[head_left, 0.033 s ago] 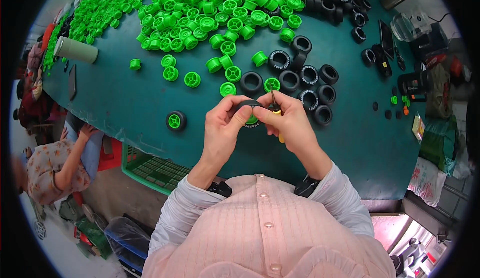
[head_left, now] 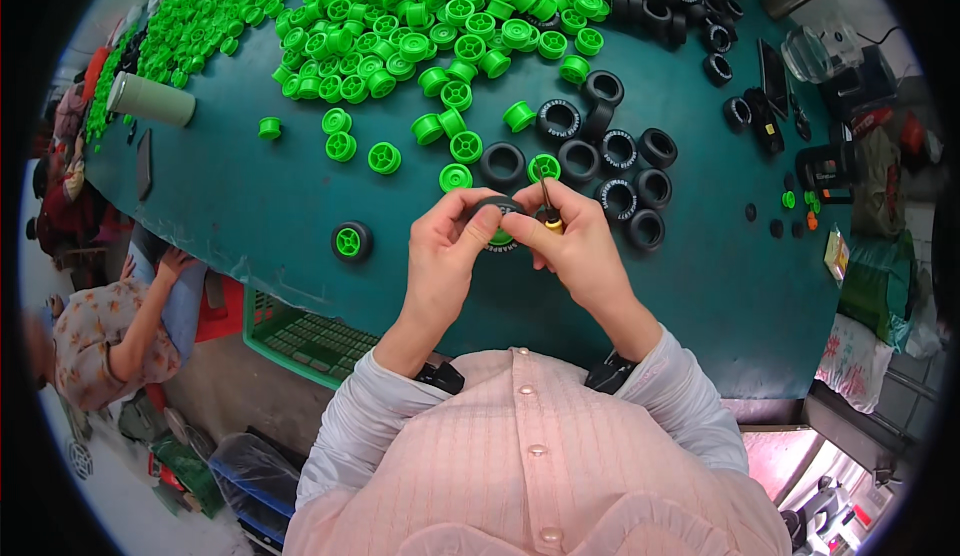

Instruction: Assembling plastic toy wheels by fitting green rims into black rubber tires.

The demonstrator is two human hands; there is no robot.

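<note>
Head view shows us two hands that meet above the green surface [head_left: 270, 196], close in front of the person's body. The left hand [head_left: 445, 241] is closed around one side of a black tyre [head_left: 489, 203], with its thumb pressed on the near face. The tyre lies between the two hands and touches both. Inside it we see some green of a hub [head_left: 500, 240], but the fingers cover much, so we cannot tell how fully the hub sits. The right hand [head_left: 578, 241] is curled, with its thumb and forefinger against the tyre; it also grips a yellow-handled tool [head_left: 553, 223], whose thin shaft points away from the body.

Compared with the earlier frame, the tyre is turned a little, and we see more of its upper face between the thumbs. The lower end of the yellow handle, which was visible below the right hand, is now hidden. On the surface, the assembled wheel [head_left: 349, 242] at left, the loose tyres [head_left: 486, 165] and the pile of green hubs [head_left: 400, 36] stay as they were.
</note>
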